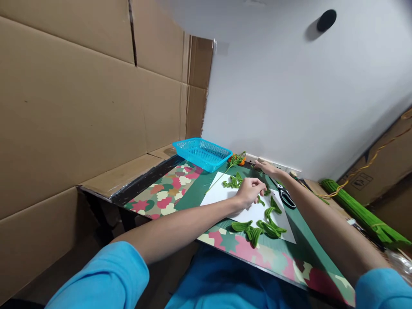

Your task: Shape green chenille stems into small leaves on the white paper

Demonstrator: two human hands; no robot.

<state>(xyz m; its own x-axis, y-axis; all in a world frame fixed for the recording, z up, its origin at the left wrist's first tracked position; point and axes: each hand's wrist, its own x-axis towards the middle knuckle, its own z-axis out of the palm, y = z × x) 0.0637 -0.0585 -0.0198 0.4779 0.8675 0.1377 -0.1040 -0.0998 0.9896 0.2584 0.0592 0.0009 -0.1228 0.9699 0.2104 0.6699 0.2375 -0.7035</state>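
Over the white paper (214, 197), my left hand (251, 192) is closed, its fingers curled together; whatever they hold is too small to make out. My right hand (267, 168) reaches to the far edge of the table, near the power strip, and its fingertips are too small to read clearly. Curved green fuzzy leaf pieces (270, 229) lie on the paper's near edge, with a smaller green cluster (233, 181) at its far left. Black-handled scissors (286, 198) rest right of the paper, partly beside my right forearm.
A blue plastic basket (206, 165) stands at the back left. Beside it lies an orange flower (242, 159) on a green stem. A white power strip (277, 165) runs along the wall. Green fuzzy stems (360, 210) are bundled at the right.
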